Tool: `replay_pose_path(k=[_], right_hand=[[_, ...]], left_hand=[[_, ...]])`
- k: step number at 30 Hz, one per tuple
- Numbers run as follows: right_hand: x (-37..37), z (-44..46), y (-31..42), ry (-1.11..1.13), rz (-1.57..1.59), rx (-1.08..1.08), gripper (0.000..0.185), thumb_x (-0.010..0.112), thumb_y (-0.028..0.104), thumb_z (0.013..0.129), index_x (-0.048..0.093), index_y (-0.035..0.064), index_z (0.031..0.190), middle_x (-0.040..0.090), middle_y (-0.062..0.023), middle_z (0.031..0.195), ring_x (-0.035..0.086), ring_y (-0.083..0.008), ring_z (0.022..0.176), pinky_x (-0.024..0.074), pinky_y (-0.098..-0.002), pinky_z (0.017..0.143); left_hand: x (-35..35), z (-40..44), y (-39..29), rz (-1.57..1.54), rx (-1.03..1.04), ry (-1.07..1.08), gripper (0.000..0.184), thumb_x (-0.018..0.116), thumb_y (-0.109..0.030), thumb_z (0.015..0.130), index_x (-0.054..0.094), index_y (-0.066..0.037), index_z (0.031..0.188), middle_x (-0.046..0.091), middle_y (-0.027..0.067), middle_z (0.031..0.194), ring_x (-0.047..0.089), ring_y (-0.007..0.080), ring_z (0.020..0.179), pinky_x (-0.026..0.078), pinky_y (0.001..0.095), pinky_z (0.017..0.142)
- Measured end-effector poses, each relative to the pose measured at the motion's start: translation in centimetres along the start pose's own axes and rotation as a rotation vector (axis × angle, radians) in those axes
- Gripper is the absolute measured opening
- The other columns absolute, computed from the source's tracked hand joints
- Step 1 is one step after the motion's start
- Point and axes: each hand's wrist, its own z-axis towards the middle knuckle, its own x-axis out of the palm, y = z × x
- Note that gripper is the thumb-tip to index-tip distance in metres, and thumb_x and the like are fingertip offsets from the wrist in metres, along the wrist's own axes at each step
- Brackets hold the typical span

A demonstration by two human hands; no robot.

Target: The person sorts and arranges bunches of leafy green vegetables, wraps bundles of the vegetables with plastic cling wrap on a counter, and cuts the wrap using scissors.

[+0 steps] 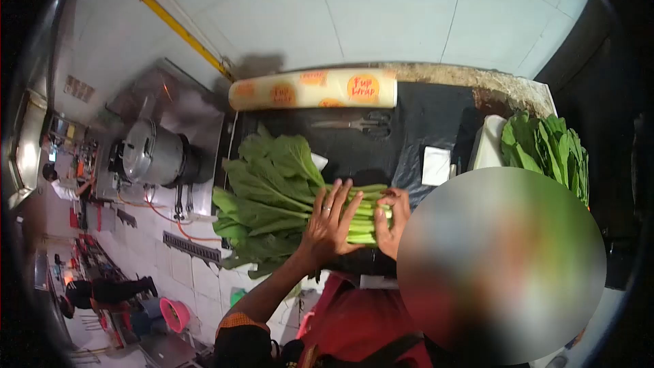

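Note:
A bunch of leafy greens (269,194) lies on the black-covered table, leaves to the left and pale green stems to the right. Across the stems is my left hand (330,221), fingers reaching over the top and thumb at the near side, a ring on one finger. My right hand (394,221) grips the cut stem ends with bent fingers. Beyond the hands, scissors (354,123) with dark handles rest on the table. A roll of printed food wrap (313,88) lies along the wall.
More leafy greens (545,150) stand at the right by a white tray (489,143). A white paper (437,166) lies nearby. A large pot (153,153) sits on the stove at left. Two people are farther off. A round blur hides the lower right.

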Motion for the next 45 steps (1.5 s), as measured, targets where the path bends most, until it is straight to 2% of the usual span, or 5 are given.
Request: replay_pose_path(k=[13, 19, 30, 37, 45], right_hand=[[1.0, 0.6, 2.7, -0.038, 0.097, 0.199, 0.042, 0.037, 0.034, 0.099, 0.051, 0.0005, 0.121, 0.055, -0.0166, 0.117, 0.052, -0.0266, 0.109, 0.0384, -0.0381, 0.096], [0.5, -9.7, 4.1, -0.473, -0.226, 0.384, 0.018, 0.052, 0.005, 0.091, 0.053, -0.0022, 0.108, 0.052, -0.0112, 0.097, 0.051, -0.0199, 0.088, 0.043, -0.0323, 0.082], [-0.6, -1.0, 8.9, 0.22, -0.714, -0.061, 0.028, 0.073, 0.002, 0.072, 0.066, 0.004, 0.098, 0.063, -0.0118, 0.092, 0.061, -0.0266, 0.077, 0.0507, -0.0328, 0.064], [-3.5, -3.7, 6.1, -0.902, 0.171, 0.389, 0.022, 0.044, 0.024, 0.1, 0.053, 0.0043, 0.094, 0.053, -0.0027, 0.08, 0.047, -0.0075, 0.066, 0.0416, -0.0228, 0.058], [-9.6, -8.8, 4.9, -0.26, -0.799, 0.563, 0.018, 0.065, 0.015, 0.087, 0.065, -0.0027, 0.09, 0.058, -0.0112, 0.066, 0.05, -0.0188, 0.054, 0.0391, -0.0302, 0.051]], left_hand=[[-0.5, -2.1, 0.5, 0.025, 0.13, 0.231, 0.114, 0.075, -0.058, 0.061, 0.018, -0.011, 0.148, 0.007, 0.0196, 0.154, 0.008, 0.0391, 0.141, 0.021, 0.056, 0.107], [0.8, -9.6, 2.4, -0.2, 0.406, -0.215, 0.062, 0.063, -0.042, 0.082, 0.046, -0.009, 0.132, 0.038, 0.0165, 0.141, 0.032, 0.0333, 0.134, 0.027, 0.0515, 0.105], [-1.8, -7.1, 7.5, -0.092, 0.055, 0.149, 0.098, 0.053, -0.064, 0.078, 0.027, 0.009, 0.139, 0.017, 0.0244, 0.15, 0.016, 0.0352, 0.14, 0.014, 0.0434, 0.113], [-1.5, -6.5, 7.4, -0.03, 0.039, 0.194, 0.099, 0.055, -0.064, 0.077, 0.028, 0.011, 0.138, 0.018, 0.0243, 0.149, 0.015, 0.0348, 0.14, 0.015, 0.0432, 0.113], [-1.9, -6.4, 7.0, -0.065, 0.03, 0.182, 0.112, 0.064, -0.064, 0.072, 0.015, 0.01, 0.141, 0.015, 0.0238, 0.15, 0.012, 0.0354, 0.141, 0.011, 0.0469, 0.113]])
